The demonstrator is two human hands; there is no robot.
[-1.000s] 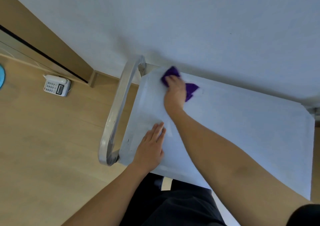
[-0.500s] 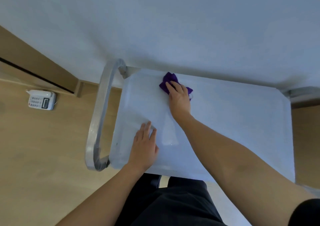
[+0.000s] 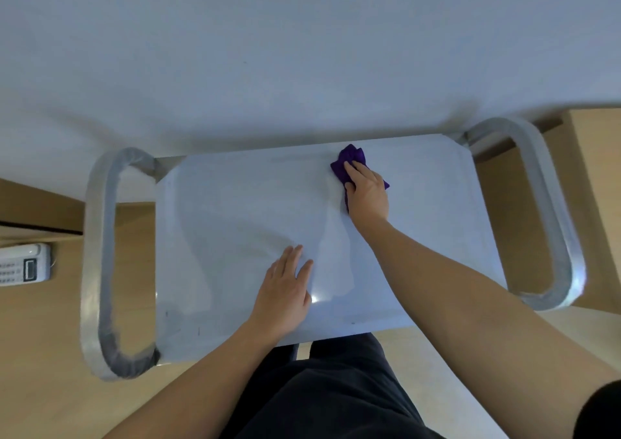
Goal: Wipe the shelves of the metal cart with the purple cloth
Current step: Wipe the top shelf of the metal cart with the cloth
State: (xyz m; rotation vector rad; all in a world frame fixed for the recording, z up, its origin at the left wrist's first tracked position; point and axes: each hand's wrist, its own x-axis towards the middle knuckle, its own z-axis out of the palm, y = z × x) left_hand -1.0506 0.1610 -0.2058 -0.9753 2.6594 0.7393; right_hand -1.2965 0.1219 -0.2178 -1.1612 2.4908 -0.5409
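Cart: shiny rectangular metal cart (image 3: 235,223), top shelf seen from above, pushed against a pale wall (image 3: 302,52) at 12 o'clock.
Handles: looped tubular metal handle (image 3: 100,264) at 9 o'clock of the shelf, a second loop (image 3: 551,210) at 3 o'clock.
Cloth: small crumpled purple cloth (image 3: 346,163) lying on the shelf surface toward 1 o'clock, near the far edge.
Right hand: right hand (image 3: 368,193) palm down on the cloth, fingers (image 3: 358,171) curled and pressed onto it, purple showing past the fingertips and at both sides.
Left hand: left hand (image 3: 285,291) flat on bare metal toward 6 o'clock, fingers (image 3: 295,257) straight and close together, gripping nothing.
Floor: light wooden floor (image 3: 43,354) around the cart.
Phone: white desk telephone (image 3: 23,264) on the floor at 9 o'clock, well apart from the cart.
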